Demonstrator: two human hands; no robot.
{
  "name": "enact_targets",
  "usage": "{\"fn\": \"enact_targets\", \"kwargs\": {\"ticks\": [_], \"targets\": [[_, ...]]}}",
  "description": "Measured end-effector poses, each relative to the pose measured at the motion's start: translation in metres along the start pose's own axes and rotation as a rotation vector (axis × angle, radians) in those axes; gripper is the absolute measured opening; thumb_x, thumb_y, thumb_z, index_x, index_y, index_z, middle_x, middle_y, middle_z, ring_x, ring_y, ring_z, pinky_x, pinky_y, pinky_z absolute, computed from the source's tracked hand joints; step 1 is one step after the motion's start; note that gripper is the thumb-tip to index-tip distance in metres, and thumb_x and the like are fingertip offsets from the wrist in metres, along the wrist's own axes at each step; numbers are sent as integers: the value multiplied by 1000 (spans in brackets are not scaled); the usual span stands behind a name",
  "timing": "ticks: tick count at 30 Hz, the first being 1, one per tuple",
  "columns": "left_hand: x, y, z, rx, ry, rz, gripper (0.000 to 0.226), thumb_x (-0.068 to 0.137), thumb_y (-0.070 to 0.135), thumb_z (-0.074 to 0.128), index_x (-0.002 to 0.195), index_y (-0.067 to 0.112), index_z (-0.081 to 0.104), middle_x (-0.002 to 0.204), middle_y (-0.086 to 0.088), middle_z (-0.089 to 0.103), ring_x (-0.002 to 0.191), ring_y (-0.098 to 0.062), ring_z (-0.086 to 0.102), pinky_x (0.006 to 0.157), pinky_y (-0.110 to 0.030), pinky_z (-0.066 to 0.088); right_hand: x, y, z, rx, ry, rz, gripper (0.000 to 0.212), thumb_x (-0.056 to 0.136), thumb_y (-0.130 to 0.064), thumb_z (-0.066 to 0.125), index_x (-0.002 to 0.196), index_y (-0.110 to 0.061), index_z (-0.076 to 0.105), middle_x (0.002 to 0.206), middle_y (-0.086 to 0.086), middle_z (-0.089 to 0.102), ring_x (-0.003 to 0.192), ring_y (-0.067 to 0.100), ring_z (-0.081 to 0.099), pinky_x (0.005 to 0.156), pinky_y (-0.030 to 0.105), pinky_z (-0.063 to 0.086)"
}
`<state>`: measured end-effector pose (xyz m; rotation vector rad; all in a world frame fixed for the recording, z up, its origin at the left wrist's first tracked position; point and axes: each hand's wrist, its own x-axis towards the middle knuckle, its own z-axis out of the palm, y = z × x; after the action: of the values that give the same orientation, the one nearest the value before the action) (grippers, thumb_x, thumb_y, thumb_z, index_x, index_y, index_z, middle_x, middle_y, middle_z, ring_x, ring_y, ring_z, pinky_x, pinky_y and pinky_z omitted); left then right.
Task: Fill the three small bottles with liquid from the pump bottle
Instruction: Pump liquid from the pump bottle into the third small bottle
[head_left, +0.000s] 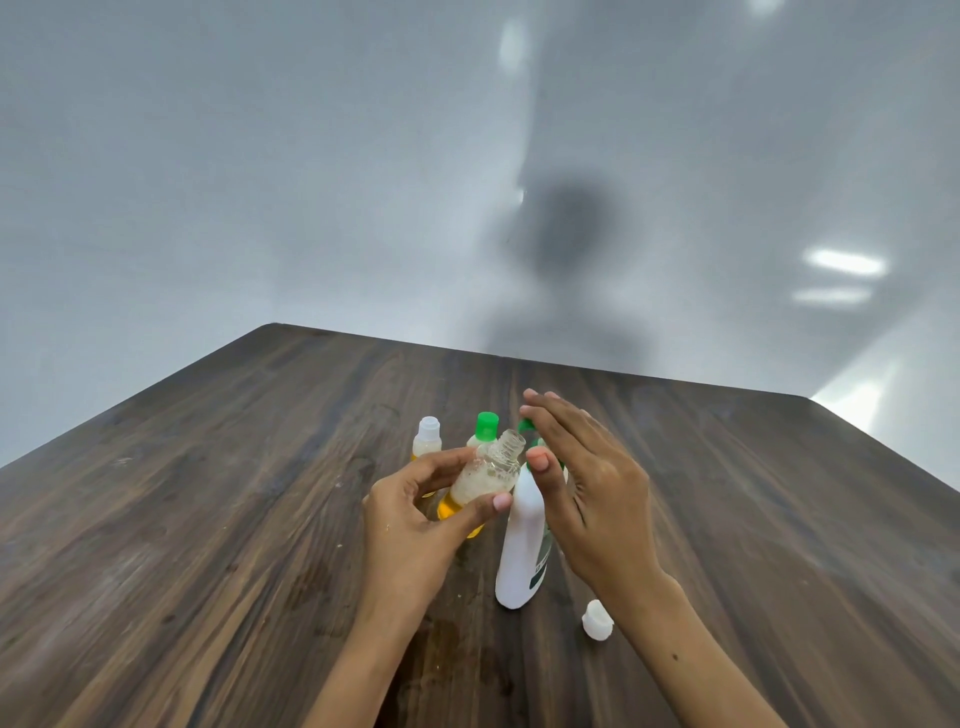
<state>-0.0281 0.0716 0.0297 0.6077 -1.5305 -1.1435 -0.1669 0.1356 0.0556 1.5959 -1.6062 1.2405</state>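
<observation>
My left hand (415, 514) grips a small clear bottle (483, 480) with no cap, tilted with its open neck up and to the right toward the green pump nozzle (525, 425). Orange liquid and foam sit in its lower part. The white pump bottle (522, 545) stands upright just right of it. My right hand (587, 478) lies with straight fingers over the pump head, thumb by the bottle's neck. Behind stand a small bottle with a white cap (427, 439) and one with a green cap (485, 428).
A loose white cap (597, 619) lies on the dark wooden table (208, 519) to the right of the pump bottle, near my right forearm. Wet spots mark the wood in front of the bottles. A grey wall rises behind the table's far edge.
</observation>
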Motion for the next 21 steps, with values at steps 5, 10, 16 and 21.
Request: {"fn": "enact_targets", "kwargs": {"ticks": [5, 10, 16, 21], "targets": [[-1, -1, 1, -1, -7, 3, 40, 61, 17, 88, 96, 27, 74, 90, 17, 75, 89, 4, 67, 73, -6, 48, -2, -4, 5, 9, 10, 13, 65, 97, -58, 26, 113, -11, 69, 120, -2, 65, 117, 11, 55, 90, 40, 52], [0, -4, -1, -8, 3, -6, 43, 57, 23, 89, 98, 24, 75, 91, 14, 75, 90, 2, 68, 75, -9, 50, 0, -2, 0, 29, 12, 10, 67, 97, -58, 25, 113, -10, 69, 120, 0, 65, 118, 14, 55, 90, 44, 51], [-1, -5, -3, -6, 9, -15, 43, 57, 19, 89, 98, 23, 74, 90, 13, 75, 89, 3, 68, 73, -6, 48, -2, -4, 7, 34, 27, 22, 65, 97, -57, 26, 110, -10, 69, 118, -1, 66, 117, 12, 56, 89, 43, 52], [0, -6, -4, -3, 9, -21, 45, 58, 20, 89, 100, 21, 74, 93, 11, 75, 90, 1, 69, 73, -7, 50, -2, -2, 3, 40, 32, 24, 66, 97, -57, 26, 111, -10, 70, 118, 0, 66, 118, 13, 56, 89, 45, 52]]}}
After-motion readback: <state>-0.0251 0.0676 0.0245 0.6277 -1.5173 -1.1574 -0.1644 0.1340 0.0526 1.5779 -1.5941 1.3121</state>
